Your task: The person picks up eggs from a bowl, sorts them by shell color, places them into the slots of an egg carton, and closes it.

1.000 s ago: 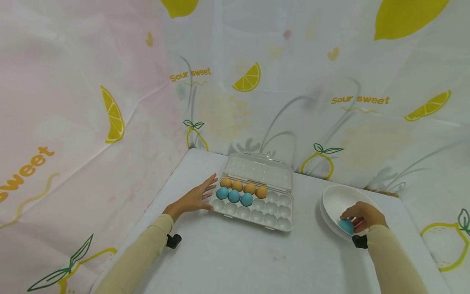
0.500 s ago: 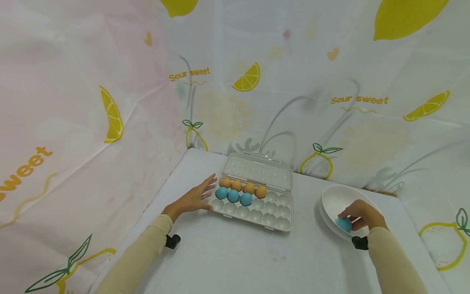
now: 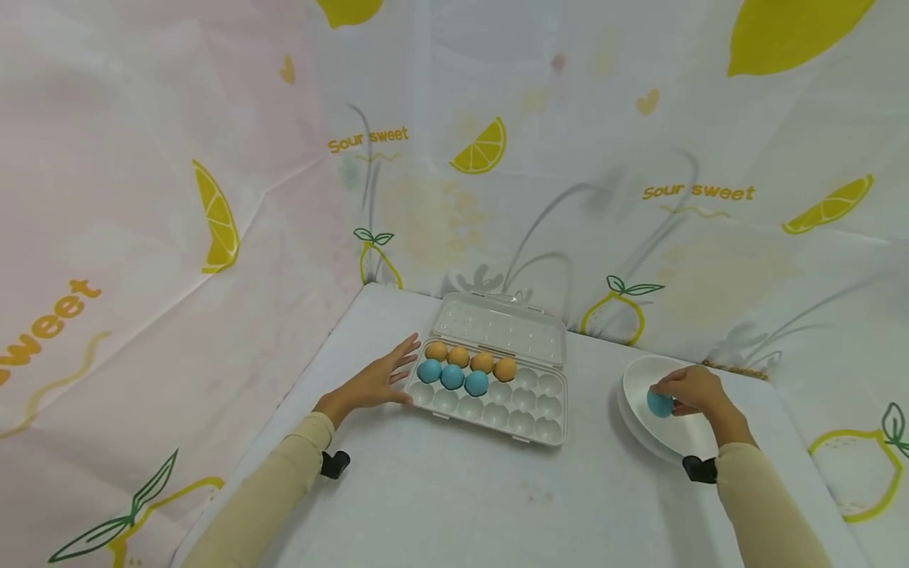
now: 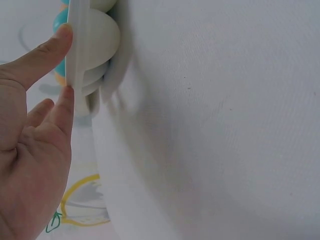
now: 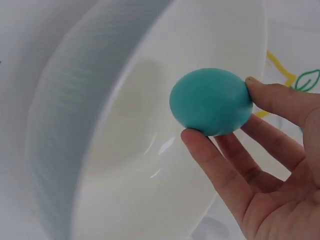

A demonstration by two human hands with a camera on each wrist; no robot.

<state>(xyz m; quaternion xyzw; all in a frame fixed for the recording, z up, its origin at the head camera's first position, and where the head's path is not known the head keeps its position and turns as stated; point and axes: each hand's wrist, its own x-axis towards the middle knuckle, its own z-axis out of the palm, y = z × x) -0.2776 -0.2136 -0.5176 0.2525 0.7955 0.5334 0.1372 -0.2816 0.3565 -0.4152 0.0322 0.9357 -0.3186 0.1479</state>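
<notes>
My right hand (image 3: 696,390) pinches a blue egg (image 5: 211,102) between thumb and fingertips, over the white bowl (image 3: 642,426) at the table's right. At the left, my left hand (image 3: 372,384) has its fingers spread along the end of the egg tray (image 3: 490,424); in the left wrist view the thumb and a fingertip touch the tray's rim (image 4: 76,55). Orange eggs (image 3: 458,357) fill part of the back row. In the middle row sit three blue eggs (image 3: 452,377), at the left end. The front row of cups holds no eggs.
The tray's clear lid (image 3: 500,325) stands folded back toward the rear wall. A white cloth covers the table (image 3: 454,505). Lemon-printed sheets (image 3: 554,118) rise behind and on both sides. A piece of rope (image 3: 735,371) lies at the back right edge.
My right hand has lifted the blue egg up from low inside the bowl, moving slightly away from me. My left hand and the tray have stayed in place.
</notes>
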